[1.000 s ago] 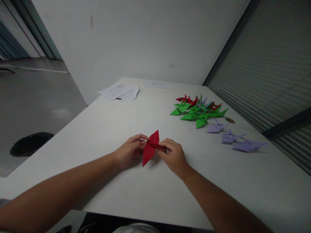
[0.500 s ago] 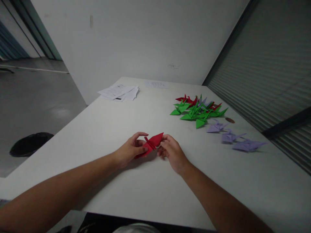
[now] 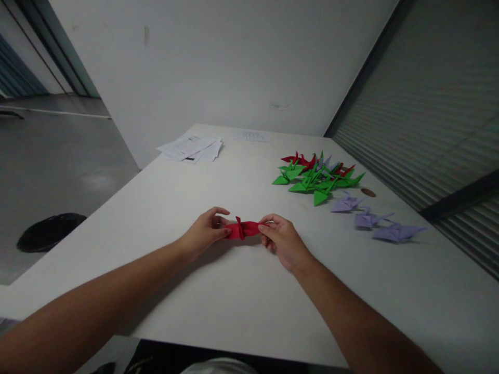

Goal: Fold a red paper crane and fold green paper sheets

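A red origami crane [image 3: 248, 228] is stretched level between my two hands, just over the white table [image 3: 202, 311]. My left hand [image 3: 206, 231] pinches its left wing between thumb and fingers. At the other end, my right hand [image 3: 281, 238] grips the tip of the right wing. A narrow folded point sticks up from the crane's middle. The wing ends are partly hidden behind my fingers.
To the right lies a cluster of green cranes [image 3: 312, 179] mixed with red cranes [image 3: 310, 162]. Several purple cranes [image 3: 397, 231] sit nearer, by a brown disc [image 3: 368, 192]. Printed papers [image 3: 191, 148] lie at the back left. Beside the table is a black bin [image 3: 50, 232].
My right hand has taken hold of the right wing tip. The red crane has turned from a slant to nearly level, and my left hand has shifted slightly left.
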A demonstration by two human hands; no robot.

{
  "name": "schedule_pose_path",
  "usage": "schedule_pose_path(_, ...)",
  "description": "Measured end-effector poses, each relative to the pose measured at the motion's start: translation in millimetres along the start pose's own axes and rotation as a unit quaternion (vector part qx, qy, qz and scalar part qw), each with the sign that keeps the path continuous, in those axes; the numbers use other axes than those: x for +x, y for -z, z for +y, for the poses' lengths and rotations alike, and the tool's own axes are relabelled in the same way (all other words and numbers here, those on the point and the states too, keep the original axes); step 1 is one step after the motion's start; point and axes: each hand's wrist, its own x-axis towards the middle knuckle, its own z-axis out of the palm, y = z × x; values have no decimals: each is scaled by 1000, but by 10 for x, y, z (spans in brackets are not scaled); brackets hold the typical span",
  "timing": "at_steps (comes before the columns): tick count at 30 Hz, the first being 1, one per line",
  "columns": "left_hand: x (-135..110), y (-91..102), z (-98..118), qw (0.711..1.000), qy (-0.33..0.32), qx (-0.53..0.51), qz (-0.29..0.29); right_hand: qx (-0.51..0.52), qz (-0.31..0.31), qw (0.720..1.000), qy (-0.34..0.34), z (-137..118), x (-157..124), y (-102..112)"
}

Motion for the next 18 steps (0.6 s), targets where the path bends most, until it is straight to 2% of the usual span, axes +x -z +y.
schedule_pose_path(7,100,98,-18,998,-4,18,59,-50,42,998,0,2,43,97)
schedule_pose_path(14,152,142,-66,996,-18,44,76,-96,81,992,-20,-3,79,148)
schedule_pose_path(18,167,148,-67,993,-23,72,85,-99,82,991,-22,15,93,162)
